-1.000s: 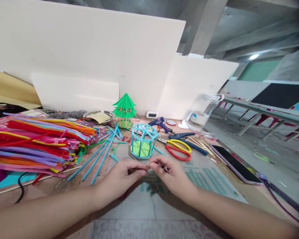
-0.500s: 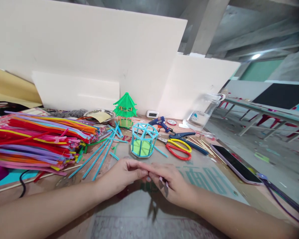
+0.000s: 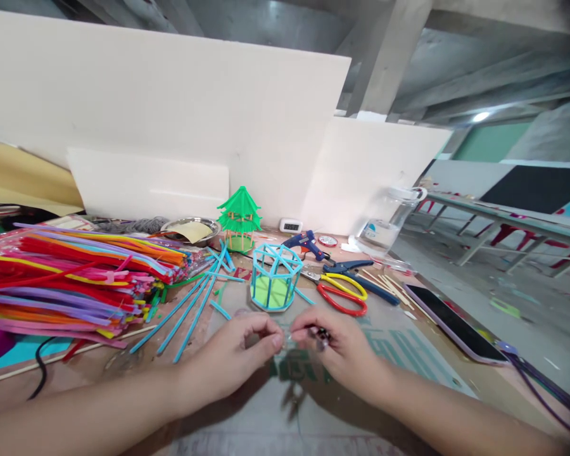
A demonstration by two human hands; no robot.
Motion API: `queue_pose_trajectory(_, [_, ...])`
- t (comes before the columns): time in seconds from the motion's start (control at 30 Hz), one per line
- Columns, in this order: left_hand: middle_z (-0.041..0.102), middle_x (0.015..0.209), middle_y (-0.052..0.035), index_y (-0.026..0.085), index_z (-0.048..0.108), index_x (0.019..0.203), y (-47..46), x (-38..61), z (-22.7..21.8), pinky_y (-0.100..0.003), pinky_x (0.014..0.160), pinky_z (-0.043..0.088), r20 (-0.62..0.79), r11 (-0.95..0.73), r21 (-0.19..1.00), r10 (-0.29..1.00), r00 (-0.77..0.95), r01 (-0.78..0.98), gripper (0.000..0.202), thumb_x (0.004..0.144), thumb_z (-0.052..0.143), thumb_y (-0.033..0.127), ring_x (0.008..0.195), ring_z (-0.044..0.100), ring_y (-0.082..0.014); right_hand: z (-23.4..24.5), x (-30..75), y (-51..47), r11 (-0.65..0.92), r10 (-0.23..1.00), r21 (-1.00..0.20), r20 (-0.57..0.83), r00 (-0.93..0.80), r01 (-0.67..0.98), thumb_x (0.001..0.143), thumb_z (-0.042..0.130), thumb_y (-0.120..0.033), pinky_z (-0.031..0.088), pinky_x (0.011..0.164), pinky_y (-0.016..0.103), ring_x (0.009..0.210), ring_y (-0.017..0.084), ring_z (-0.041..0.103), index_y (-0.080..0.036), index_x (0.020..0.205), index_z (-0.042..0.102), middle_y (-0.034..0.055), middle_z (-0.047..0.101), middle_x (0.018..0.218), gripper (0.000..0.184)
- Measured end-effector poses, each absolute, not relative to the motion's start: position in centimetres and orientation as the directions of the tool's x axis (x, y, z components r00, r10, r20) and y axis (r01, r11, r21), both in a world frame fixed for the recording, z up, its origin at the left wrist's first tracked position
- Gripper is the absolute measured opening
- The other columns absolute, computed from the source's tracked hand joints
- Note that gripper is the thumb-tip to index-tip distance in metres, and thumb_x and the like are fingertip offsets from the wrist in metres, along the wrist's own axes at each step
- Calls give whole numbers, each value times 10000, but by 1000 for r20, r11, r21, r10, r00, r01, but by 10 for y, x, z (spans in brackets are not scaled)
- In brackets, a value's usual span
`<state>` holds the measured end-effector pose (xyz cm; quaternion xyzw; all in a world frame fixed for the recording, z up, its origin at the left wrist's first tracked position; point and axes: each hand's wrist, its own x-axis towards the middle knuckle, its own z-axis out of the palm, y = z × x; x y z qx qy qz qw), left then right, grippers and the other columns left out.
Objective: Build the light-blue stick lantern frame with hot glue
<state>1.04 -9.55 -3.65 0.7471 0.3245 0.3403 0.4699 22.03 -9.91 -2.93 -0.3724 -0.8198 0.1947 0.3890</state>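
My left hand [image 3: 242, 354] is closed in a pinch over the clear mat [image 3: 247, 411]; whatever lies between its fingertips is too small to make out. A short gap to the right, my right hand [image 3: 337, 348] is closed around a small dark, shiny tool [image 3: 322, 337], mostly hidden by the fingers. Just beyond both hands stands a light-blue pipe-cleaner frame [image 3: 294, 269], many-sided, on a yellow-green base [image 3: 272, 292]. Loose blue pipe cleaners [image 3: 190, 310] lie to the left of it. Behind it is a small green pagoda model [image 3: 240, 215] with tiered roofs.
Bundled coloured pipe cleaners [image 3: 76, 272] fill the left side. Red-and-yellow-handled scissors [image 3: 344, 294], blue pliers [image 3: 382, 288], a glue gun [image 3: 306, 244], a timer [image 3: 291, 225], a phone [image 3: 456, 323] and a clear jug [image 3: 384, 221] stand or lie rightward. White boards [image 3: 171, 114] rise behind.
My hands, touching at the fingertips before, have drawn slightly apart. The dark tool has turned in my right hand. The whole view has shifted slightly, with things appearing lower.
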Motion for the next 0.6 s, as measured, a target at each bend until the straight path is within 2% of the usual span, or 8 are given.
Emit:
queue_pose_trajectory(0.03, [577,722,-4,158,614,739,-99,10,-33,-249,697,408,230,-389,907,778,585,161,341,941,475,395,730,535,-139,-18,223,-100,635,772,-630,497,-396,447,899,558,-221,415,556,194,610,108,548,-184,838,636,7,638,708,106])
queue_pose_trajectory(0.1, [565,721,-13,162,588,662,-105,8,-27,-257,739,417,253,-443,886,707,660,135,422,973,389,366,746,555,-138,7,232,-103,594,797,-715,458,-394,370,930,550,-362,382,509,195,563,101,513,-177,779,636,9,607,658,254])
queue_pose_trajectory(0.13, [572,744,-22,163,577,628,-106,8,-25,-259,754,421,259,-461,879,676,690,122,441,974,376,349,760,567,-139,19,237,-106,567,774,-766,369,-514,304,941,526,-438,372,498,199,536,97,502,-171,711,638,12,590,613,369])
queue_pose_trajectory(0.2, [592,834,-39,166,582,626,-104,7,-25,-263,767,428,288,-486,868,660,694,102,363,930,438,303,814,583,-150,39,248,-110,503,538,-849,162,-827,161,908,506,-584,348,464,212,446,86,445,-160,617,662,1,496,480,537])
queue_pose_trajectory(0.27, [593,885,-39,177,596,688,-96,6,-28,-269,765,431,333,-500,859,711,619,112,195,848,499,227,855,579,-165,50,256,-112,480,470,-868,132,-873,128,895,540,-575,370,487,215,458,91,462,-164,631,684,3,490,472,509])
queue_pose_trajectory(0.4, [544,696,-1,198,531,676,-73,-2,-37,-279,661,400,317,-447,855,852,417,263,166,788,412,170,700,530,-164,53,260,-108,495,689,-820,170,-705,286,881,630,-444,389,515,197,552,93,507,-164,765,651,17,587,641,304])
queue_pose_trajectory(0.5, [508,662,9,206,486,669,-56,-11,-40,-282,654,402,319,-417,846,896,310,332,169,797,377,193,685,521,-172,50,264,-97,528,764,-720,171,-622,450,864,622,-498,394,523,195,565,92,479,-167,722,592,-4,551,644,361])
queue_pose_trajectory(0.6, [562,762,-3,207,517,755,-42,-16,-43,-295,752,440,386,-442,816,896,218,374,169,846,378,237,800,562,-190,50,278,-82,588,780,-595,238,-579,547,865,587,-560,438,587,221,663,126,530,-179,891,641,21,605,769,385])
